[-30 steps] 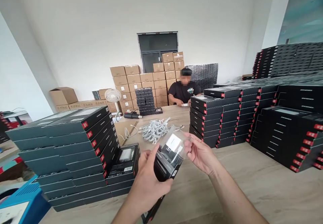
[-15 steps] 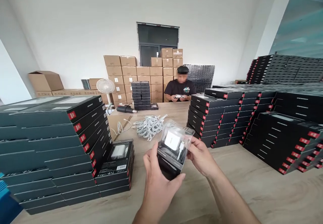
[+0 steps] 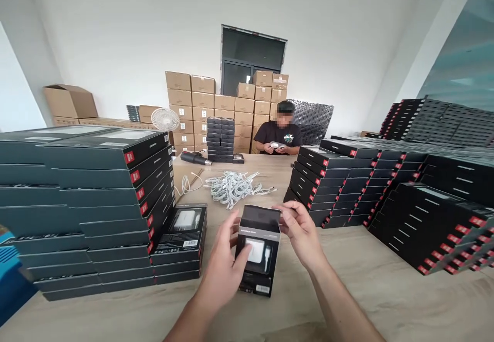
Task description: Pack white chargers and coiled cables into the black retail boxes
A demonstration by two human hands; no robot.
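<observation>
A black charger box stands tilted between my hands, its clear window towards me. Through the window show a white charger and a white cable plug. The box's top flap is raised. My left hand is closed around the box's left side, thumb across the window. At the upper right corner, my right hand has its fingers pinched on the flap's edge; some fingertips are hidden behind it. Beyond the box lies a heap of white cables.
Stacked black boxes rise at left and right, with a lower pile beside the left stack. A heat gun lies farther back on the wooden table. Across it sits a person holding a small item.
The box has come lower and turned, its window now towards me. Its flap stands up where clear plastic showed before. My right hand has moved to the flap. The view has shifted slightly.
</observation>
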